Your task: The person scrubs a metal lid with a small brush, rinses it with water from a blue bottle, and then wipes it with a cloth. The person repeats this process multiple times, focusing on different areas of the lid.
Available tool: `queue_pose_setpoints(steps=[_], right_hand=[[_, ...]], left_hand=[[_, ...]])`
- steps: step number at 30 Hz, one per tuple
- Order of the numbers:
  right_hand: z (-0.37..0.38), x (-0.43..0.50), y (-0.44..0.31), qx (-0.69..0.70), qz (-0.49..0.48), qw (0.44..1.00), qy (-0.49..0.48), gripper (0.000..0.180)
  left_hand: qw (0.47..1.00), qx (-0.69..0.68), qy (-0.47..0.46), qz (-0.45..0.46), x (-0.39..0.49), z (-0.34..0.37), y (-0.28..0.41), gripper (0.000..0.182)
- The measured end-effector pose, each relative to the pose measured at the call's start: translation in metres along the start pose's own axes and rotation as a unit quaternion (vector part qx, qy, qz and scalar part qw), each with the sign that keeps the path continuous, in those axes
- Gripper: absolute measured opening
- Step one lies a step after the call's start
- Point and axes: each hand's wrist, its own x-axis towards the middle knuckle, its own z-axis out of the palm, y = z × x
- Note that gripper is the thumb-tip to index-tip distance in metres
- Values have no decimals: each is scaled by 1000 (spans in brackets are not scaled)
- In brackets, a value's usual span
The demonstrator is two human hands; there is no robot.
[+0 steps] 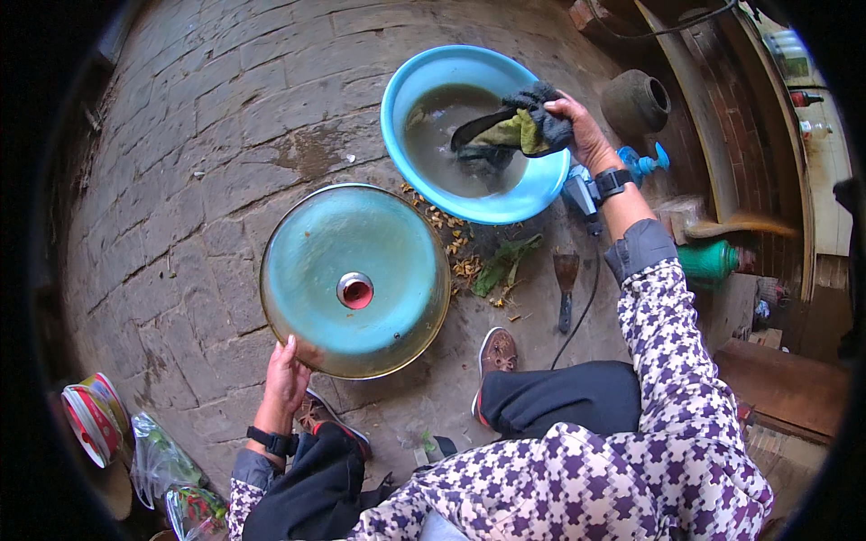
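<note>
My left hand (287, 375) grips the lower-left rim of a round, domed pot lid (318, 243). Its face is turquoise with a brownish edge, and a metal knob (355, 291) with a red centre sits in the middle. A wadded cloth (521, 125), dark grey and yellow-green, is in my right hand (578, 125). The cloth hangs over the right side of a light blue plastic basin (413, 162), its lower end at the murky water (440, 135). The basin rests on the ground beyond the lid, to the right. My left fingers are partly hidden behind the lid's edge.
Right of the basin are a clay jar (632, 101), a blue pump bottle (643, 162) and a corded device (580, 193). A scraper (565, 291), a wilted leaf (504, 265) and yellow scraps (467, 267) lie on the ground. Plastic bags (162, 453) of vegetables sit lower left.
</note>
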Motion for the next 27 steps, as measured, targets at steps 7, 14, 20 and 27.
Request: queue_pose_setpoints(steps=[7,14,20,27], right_hand=[[4,22,24,-375,90,923,-23,46],[53,48,109,-654,161,736,-68,111],[52,64,124,-679,83,729,15,82],[-1,67,92,-236,110,960,107,53]], left_hand=[[997,45,58,17,6,18,-4,35],[994,68,82,-33,8,20,-1,32],[988,116,105,-5,15,11,13,21],[977,179,114,2,18,4,30,22]])
